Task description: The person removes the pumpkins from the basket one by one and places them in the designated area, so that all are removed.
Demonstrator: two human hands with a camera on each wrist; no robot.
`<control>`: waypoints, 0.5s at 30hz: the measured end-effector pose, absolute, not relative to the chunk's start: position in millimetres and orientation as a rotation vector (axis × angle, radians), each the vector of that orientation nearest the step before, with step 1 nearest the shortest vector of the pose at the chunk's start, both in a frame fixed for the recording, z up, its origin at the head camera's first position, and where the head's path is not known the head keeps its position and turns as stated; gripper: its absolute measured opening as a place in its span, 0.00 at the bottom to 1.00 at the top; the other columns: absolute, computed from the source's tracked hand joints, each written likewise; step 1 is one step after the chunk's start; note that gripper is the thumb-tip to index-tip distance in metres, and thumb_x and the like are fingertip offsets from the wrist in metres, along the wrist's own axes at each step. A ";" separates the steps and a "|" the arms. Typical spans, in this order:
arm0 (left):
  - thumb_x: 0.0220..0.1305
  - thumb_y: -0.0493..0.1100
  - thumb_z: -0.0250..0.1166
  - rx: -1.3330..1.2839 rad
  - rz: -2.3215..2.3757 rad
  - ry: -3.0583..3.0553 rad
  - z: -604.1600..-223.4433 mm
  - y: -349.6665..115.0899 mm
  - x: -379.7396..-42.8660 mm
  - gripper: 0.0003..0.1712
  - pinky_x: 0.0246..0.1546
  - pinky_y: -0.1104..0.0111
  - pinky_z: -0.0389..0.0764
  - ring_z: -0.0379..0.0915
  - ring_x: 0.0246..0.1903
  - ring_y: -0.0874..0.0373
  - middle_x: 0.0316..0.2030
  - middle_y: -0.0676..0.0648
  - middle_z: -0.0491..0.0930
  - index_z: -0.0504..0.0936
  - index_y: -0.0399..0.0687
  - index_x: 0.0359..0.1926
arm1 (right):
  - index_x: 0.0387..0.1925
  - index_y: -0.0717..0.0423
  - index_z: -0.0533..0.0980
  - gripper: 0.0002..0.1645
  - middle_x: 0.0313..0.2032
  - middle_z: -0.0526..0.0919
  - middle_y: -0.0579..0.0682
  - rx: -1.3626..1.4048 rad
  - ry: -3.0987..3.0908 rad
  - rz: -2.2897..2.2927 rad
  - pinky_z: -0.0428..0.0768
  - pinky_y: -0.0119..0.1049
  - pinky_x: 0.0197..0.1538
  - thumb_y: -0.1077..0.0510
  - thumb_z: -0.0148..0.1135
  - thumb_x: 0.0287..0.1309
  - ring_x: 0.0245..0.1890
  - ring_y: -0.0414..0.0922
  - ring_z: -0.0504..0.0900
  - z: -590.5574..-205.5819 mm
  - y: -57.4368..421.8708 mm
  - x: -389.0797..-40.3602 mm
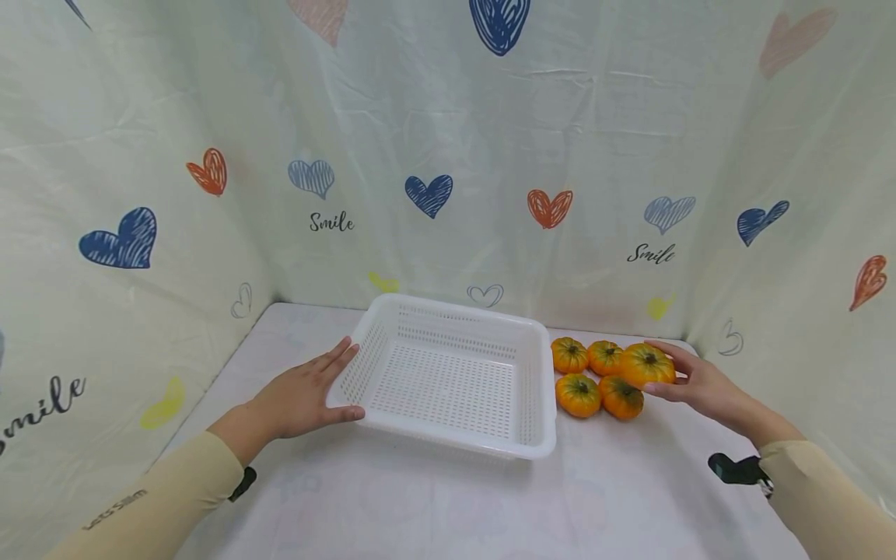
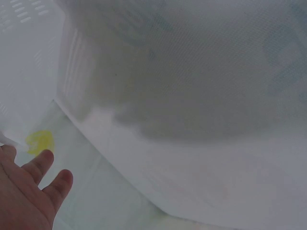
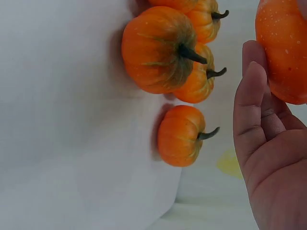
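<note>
A white perforated plastic basket (image 1: pixel 448 447) stands on the table, bare inside. My left hand (image 1: pixel 297 397) rests against its left end, fingers spread and fairly straight, with the thumb at the near corner of the rim. In the left wrist view, fingers of the left hand (image 2: pixel 36 182) stretch out beside the basket wall (image 2: pixel 29 72). On the right, my right hand (image 1: pixel 707 386) grips a small orange pumpkin (image 1: pixel 647 365) between thumb and fingers, raised above the others. The right wrist view shows this held pumpkin (image 3: pixel 285 52) at its right edge, partly cut off.
Several more small pumpkins with dark stems sit grouped on the table right of the basket, among them a near one (image 1: pixel 578 395) and a far one (image 1: pixel 568 355). A curtain (image 1: pixel 490 257) printed with hearts encloses the white-covered table (image 1: pixel 420 505) at the back and sides.
</note>
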State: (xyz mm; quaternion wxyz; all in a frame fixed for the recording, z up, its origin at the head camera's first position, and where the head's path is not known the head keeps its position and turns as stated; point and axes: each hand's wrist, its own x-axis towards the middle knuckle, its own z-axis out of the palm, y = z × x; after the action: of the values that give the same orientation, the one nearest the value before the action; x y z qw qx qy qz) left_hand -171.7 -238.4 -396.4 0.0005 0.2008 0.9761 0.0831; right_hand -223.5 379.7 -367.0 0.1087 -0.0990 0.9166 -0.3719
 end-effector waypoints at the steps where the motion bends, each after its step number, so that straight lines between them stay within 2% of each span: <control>1: 0.55 0.84 0.47 0.631 0.262 3.066 -396.7 -238.5 -171.7 0.66 0.64 0.44 0.65 0.55 0.71 0.39 0.78 0.41 0.45 0.48 0.41 0.79 | 0.79 0.51 0.49 0.54 0.70 0.57 0.69 -0.288 2.697 -1.093 0.77 0.64 0.53 0.44 0.68 0.62 0.64 0.70 0.64 -368.1 381.6 -223.4; 7: 0.56 0.84 0.48 0.635 0.257 3.073 -397.9 -238.4 -172.2 0.66 0.64 0.44 0.66 0.55 0.71 0.39 0.78 0.41 0.45 0.49 0.41 0.78 | 0.78 0.55 0.49 0.52 0.68 0.59 0.72 -0.261 2.701 -1.065 0.78 0.64 0.52 0.45 0.67 0.64 0.61 0.70 0.65 -374.9 393.0 -222.3; 15: 0.56 0.84 0.47 0.627 0.261 3.064 -398.0 -238.6 -173.2 0.66 0.64 0.44 0.65 0.55 0.71 0.39 0.78 0.42 0.45 0.48 0.42 0.79 | 0.78 0.60 0.46 0.54 0.66 0.57 0.75 -0.196 2.683 -1.041 0.78 0.63 0.52 0.45 0.66 0.64 0.62 0.73 0.63 -387.9 408.5 -223.0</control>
State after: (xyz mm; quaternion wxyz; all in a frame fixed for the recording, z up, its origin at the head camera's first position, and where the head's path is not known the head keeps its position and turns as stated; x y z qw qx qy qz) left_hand -173.2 -238.6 -398.0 0.0018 0.1998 0.9763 0.0831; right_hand -223.0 408.5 -387.9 0.1280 -0.0674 0.9225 -0.3579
